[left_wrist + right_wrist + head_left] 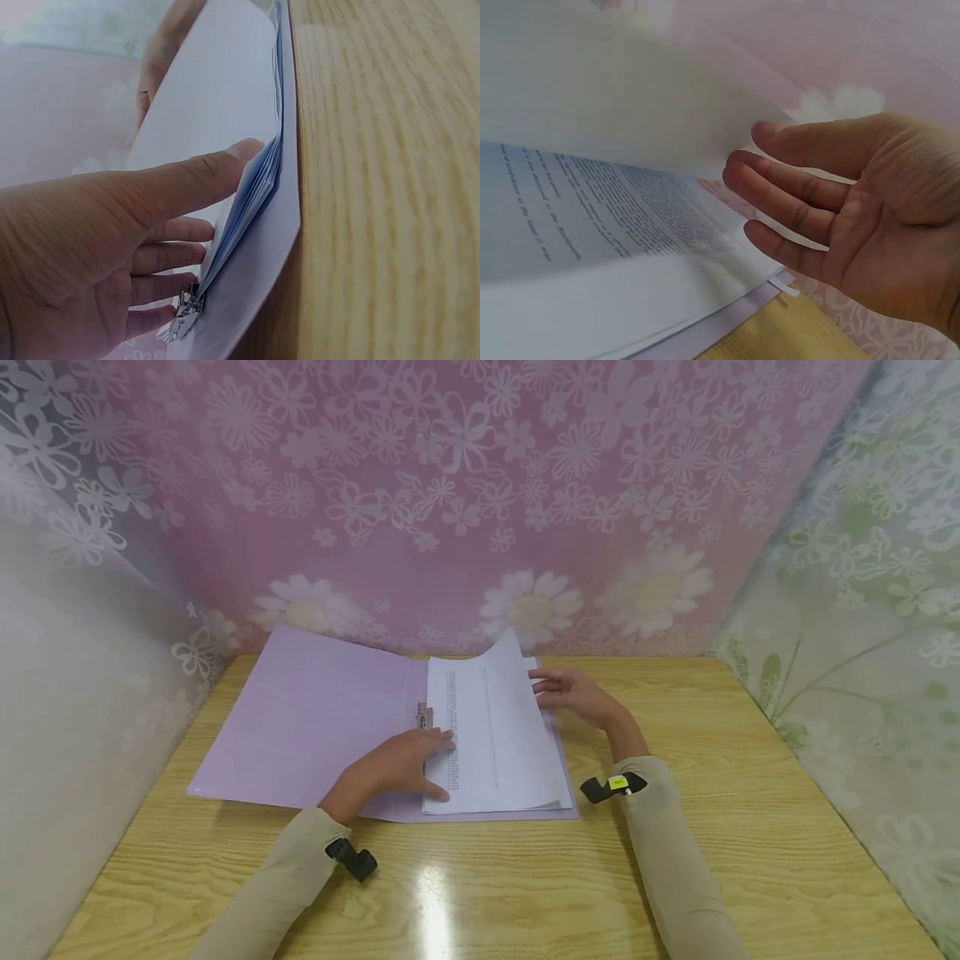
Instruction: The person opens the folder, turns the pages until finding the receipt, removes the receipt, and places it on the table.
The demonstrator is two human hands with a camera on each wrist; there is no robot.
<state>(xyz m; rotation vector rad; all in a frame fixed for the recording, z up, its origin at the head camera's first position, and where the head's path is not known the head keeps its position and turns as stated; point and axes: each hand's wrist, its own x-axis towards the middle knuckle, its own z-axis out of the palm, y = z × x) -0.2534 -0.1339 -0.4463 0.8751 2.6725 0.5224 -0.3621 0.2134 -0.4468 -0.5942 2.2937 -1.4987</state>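
A lilac folder [322, 718] lies spread on the table, with a stack of printed sheets [472, 735] on its right half. The metal clip [425, 717] stands at the stack's left edge, by the folder's spine. My left hand [401, 764] rests on that edge; its thumb lies on the paper, and its fingers extend beside the clip [187, 309]. The top sheet [510, 660] bows up at its far right corner, baring printed text [630, 202] below. My right hand [577, 695] is at this sheet's raised edge, thumb and fingers loosely bent, fingertips right by the paper.
The wooden table [510, 885] extends in front of the folder and to its right. A pink flowered backdrop [450, 527] rises behind the table, with patterned side panels [877, 610] at left and right. Both sleeved wrists carry small black cameras [351, 858].
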